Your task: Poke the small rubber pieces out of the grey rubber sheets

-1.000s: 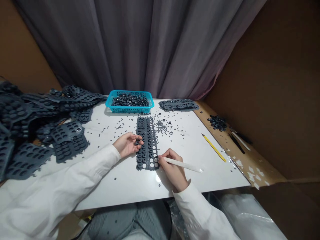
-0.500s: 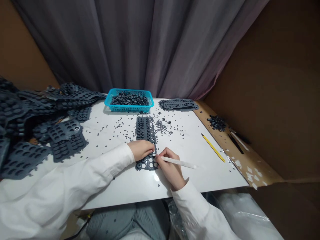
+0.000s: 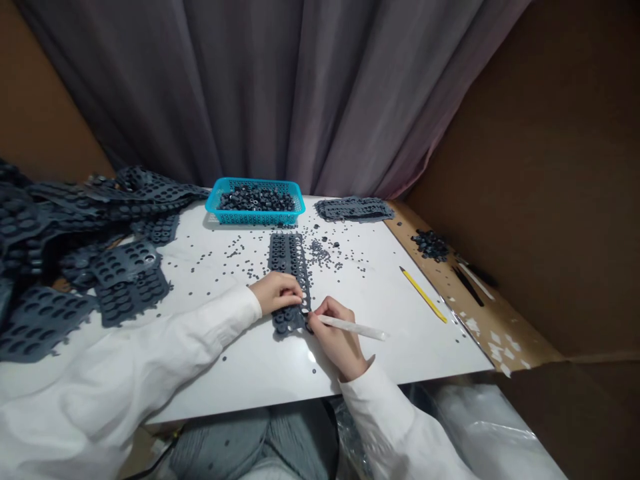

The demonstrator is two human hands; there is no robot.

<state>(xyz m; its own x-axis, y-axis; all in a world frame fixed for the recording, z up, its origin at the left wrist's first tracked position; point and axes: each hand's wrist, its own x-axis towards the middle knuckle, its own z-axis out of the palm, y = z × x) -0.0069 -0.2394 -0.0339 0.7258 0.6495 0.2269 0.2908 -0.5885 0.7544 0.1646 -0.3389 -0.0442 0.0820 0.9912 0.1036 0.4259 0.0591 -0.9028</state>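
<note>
A dark grey rubber sheet (image 3: 286,257) with rows of round cups lies lengthwise on the white table. My left hand (image 3: 276,292) rests over its lower middle, fingers curled onto the sheet's right side. Between the closed fingers of my right hand (image 3: 340,333) is a white pen-like tool (image 3: 357,327), its tip hidden near the sheet's lower right edge. The lower end of the sheet looks slightly lifted and bent beside my right fingertips.
A blue basket (image 3: 257,217) of dark round pieces stands at the back, near a folded grey strip (image 3: 355,209). Grey sheets (image 3: 127,267) pile up at the left. Small dots litter the white table (image 3: 240,380). A yellow pencil (image 3: 423,295) and black pieces (image 3: 430,245) lie right.
The sheet's lower end has bent up, and the white circles seen there no longer show. My left hand has shifted slightly up and left. The tool is still in my right hand.
</note>
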